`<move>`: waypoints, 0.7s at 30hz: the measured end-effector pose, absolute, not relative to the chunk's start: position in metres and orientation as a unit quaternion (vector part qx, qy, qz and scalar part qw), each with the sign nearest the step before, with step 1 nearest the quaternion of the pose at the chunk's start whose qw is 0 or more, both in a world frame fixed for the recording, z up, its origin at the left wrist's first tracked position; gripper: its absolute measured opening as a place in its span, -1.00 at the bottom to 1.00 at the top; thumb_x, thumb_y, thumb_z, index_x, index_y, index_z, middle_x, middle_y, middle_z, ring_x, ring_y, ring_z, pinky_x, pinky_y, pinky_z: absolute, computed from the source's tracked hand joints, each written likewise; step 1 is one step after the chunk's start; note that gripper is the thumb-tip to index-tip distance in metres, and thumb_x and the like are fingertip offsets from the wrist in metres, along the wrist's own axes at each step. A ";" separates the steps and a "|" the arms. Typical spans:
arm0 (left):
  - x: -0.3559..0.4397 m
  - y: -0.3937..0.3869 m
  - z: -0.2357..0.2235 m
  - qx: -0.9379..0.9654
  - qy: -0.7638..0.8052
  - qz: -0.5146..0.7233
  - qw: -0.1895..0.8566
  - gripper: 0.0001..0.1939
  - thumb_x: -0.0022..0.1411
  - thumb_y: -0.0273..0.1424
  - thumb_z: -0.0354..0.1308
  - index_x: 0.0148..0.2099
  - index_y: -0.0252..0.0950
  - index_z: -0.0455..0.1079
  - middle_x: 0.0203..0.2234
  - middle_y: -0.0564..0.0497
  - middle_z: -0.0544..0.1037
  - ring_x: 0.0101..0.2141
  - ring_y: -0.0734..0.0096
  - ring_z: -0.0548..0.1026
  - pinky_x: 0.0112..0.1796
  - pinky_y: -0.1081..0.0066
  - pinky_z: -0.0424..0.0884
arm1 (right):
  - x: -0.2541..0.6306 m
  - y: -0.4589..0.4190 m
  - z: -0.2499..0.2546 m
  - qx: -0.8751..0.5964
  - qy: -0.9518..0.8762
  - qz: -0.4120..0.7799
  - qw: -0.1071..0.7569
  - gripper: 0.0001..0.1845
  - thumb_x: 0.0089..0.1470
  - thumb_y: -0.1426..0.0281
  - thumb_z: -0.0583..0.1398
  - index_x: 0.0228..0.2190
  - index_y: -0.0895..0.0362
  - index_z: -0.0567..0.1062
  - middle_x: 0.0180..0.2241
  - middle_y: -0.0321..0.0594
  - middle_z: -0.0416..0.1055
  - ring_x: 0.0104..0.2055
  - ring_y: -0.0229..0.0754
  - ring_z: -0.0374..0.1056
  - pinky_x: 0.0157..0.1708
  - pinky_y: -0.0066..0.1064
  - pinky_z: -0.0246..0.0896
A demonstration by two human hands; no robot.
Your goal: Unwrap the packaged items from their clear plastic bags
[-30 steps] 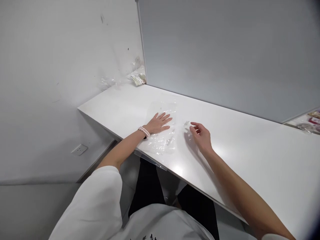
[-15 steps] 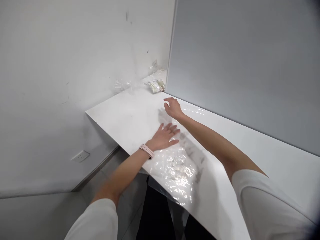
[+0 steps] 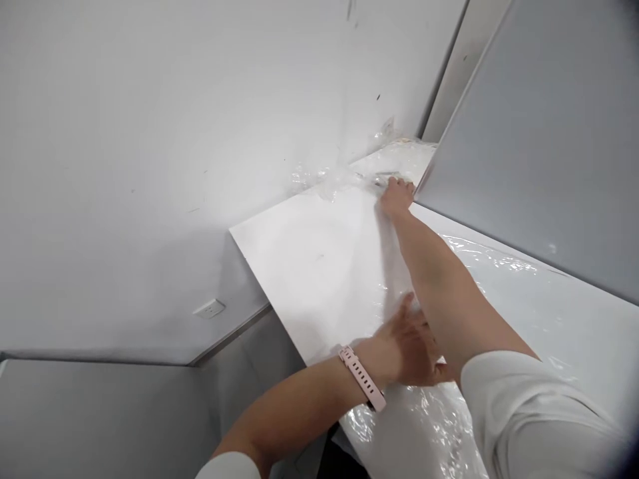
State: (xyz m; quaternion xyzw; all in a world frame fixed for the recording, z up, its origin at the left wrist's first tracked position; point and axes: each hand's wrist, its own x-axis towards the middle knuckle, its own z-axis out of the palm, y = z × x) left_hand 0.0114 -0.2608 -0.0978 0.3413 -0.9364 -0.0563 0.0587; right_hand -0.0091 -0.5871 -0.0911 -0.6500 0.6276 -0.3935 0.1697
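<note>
My left hand (image 3: 414, 342), with a pink band (image 3: 362, 378) on its wrist, lies over clear plastic film (image 3: 439, 426) on the white tabletop (image 3: 309, 273). Its fingers look spread, though they are somewhat blurred and partly behind my right forearm. At the far end of the surface, my right hand (image 3: 398, 195) is curled over a clear plastic packet (image 3: 383, 178). Its fingers hide most of the packet, and their grip on it shows only in part.
Crumpled clear plastic (image 3: 312, 176) lies along the white wall (image 3: 150, 133). A grey panel (image 3: 549, 133) stands upright along the right edge of the surface. Low on the wall is a socket (image 3: 210, 309).
My right hand has reached forward to the packet at the far end. My left hand has turned and slid right, nearer my body, across the film. The view has swung left.
</note>
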 end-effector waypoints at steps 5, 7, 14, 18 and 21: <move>0.016 -0.265 -0.098 0.361 -0.927 -0.081 0.066 -0.34 0.43 0.02 -0.24 0.43 -0.14 0.10 0.43 0.00 0.06 0.42 0.03 -0.12 0.34 -0.20 -0.10 | -0.044 -0.542 -0.052 -0.516 0.524 -0.578 0.354 -0.72 0.29 0.24 0.06 -0.13 0.14 0.43 -0.05 0.01 0.39 0.16 0.08 0.25 0.07 0.09 0.28; 0.016 -0.267 -0.099 0.367 -0.921 -0.101 0.076 -0.34 0.45 0.02 -0.27 0.46 -0.12 0.02 0.44 0.01 0.02 0.43 0.05 -0.14 0.35 -0.18 -0.16 | -0.072 -0.500 -0.033 -0.473 0.500 -0.593 0.418 -0.79 0.29 0.26 0.06 -0.18 0.12 0.39 -0.08 -0.07 0.41 0.07 -0.04 0.35 -0.03 -0.05 0.43; 0.017 -0.269 -0.102 0.374 -0.918 -0.114 0.068 -0.33 0.45 0.02 -0.30 0.48 -0.09 -0.06 0.46 0.03 -0.06 0.44 0.06 -0.18 0.35 -0.13 -0.26 | -0.236 -0.259 -0.010 -0.445 0.489 -0.562 0.496 -0.76 0.17 0.17 0.19 -0.27 0.06 0.51 -0.02 -0.06 0.50 0.18 0.05 0.36 0.11 0.00 0.43; 0.017 -0.271 -0.102 0.371 -0.922 -0.101 0.049 -0.32 0.44 0.01 -0.28 0.49 -0.09 -0.07 0.46 0.03 -0.06 0.44 0.06 -0.18 0.35 -0.10 -0.28 | -0.329 -0.107 -0.051 -0.334 0.619 -0.571 0.423 -0.85 -0.04 0.28 0.25 -0.34 -0.04 0.53 -0.08 -0.10 0.52 0.12 0.13 0.41 0.07 0.11 0.47; 0.010 -0.268 -0.094 0.373 -0.923 -0.095 0.023 -0.34 0.44 -0.05 -0.24 0.49 -0.10 -0.06 0.46 0.02 -0.08 0.44 0.05 -0.19 0.34 -0.10 -0.31 | -0.380 -0.015 -0.085 -0.262 0.689 -0.521 0.431 -0.80 -0.21 0.30 0.30 -0.40 -0.03 0.55 -0.15 -0.01 0.53 0.01 0.26 0.47 -0.02 0.20 0.51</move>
